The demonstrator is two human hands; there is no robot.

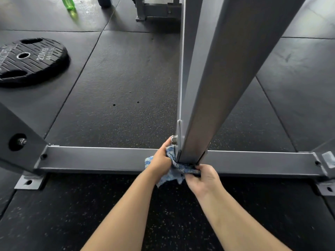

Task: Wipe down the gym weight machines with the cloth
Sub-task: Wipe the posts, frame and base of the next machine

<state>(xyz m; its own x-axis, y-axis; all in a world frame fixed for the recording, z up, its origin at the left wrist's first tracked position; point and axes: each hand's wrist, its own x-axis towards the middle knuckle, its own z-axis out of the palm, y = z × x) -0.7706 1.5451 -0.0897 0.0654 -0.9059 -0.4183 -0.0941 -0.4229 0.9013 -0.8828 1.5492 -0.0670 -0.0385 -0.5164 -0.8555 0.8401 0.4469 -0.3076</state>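
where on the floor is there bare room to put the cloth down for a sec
Bare mat lies beyond the base beam, between the weight plate and the upright post, and on the near side around the forearms. It is crowded at the post's foot, where both hands hold the cloth.

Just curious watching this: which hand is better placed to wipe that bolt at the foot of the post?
Probably the left hand: it grips the cloth right beside the bolt. The right hand pinches the cloth's other end, lower, in front of the post.
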